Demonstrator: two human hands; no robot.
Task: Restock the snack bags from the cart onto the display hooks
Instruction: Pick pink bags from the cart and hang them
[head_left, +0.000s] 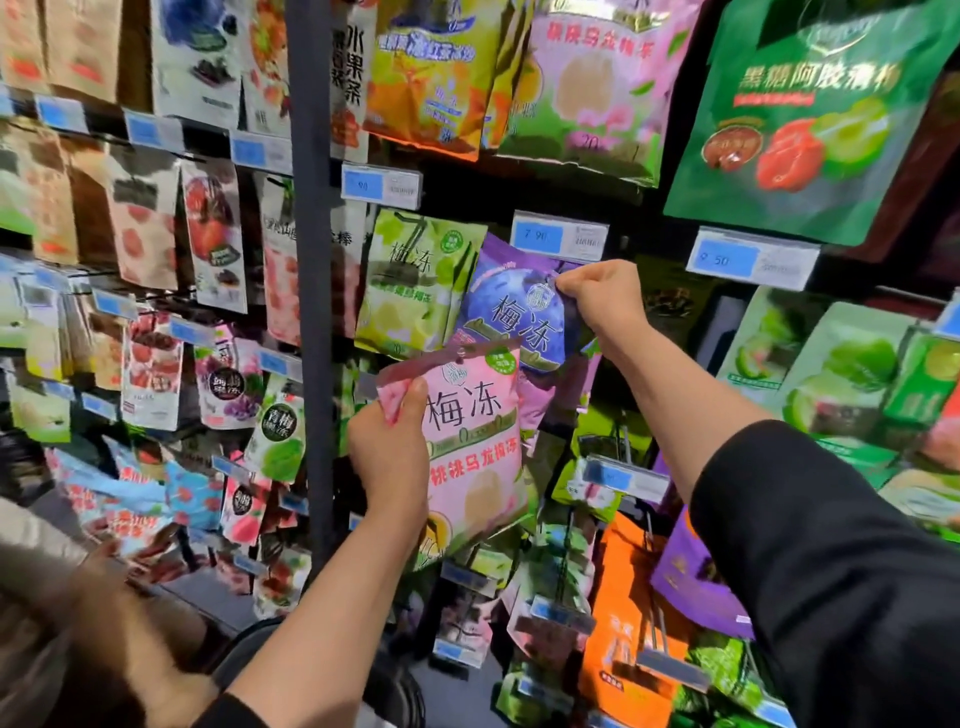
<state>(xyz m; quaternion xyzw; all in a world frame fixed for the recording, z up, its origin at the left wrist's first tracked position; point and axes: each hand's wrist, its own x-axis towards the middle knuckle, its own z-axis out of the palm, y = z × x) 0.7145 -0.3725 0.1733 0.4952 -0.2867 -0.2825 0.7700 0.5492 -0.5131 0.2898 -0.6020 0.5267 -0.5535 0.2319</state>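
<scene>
Glossy pink bag (475, 447) (flat pouch) in left hand (387, 452) grip, purple bag (511, 317) pinched by right hand (602, 296).

the pink bag (472, 441) reads 梅冻 in large dark characters, with a line in orange below that ends in 梅冻. the purple bag (511, 312) also reads 梅冻, as does the green bag (415, 280) to its left. a price tag (558, 236) above the purple bag shows 7.90; the price tag further right (753, 258) shows 9.50. a white bag (353, 78) at the top reads 水果条. the big green bag (810, 114) at upper right carries yellow characters too blurred to read surely.
</scene>
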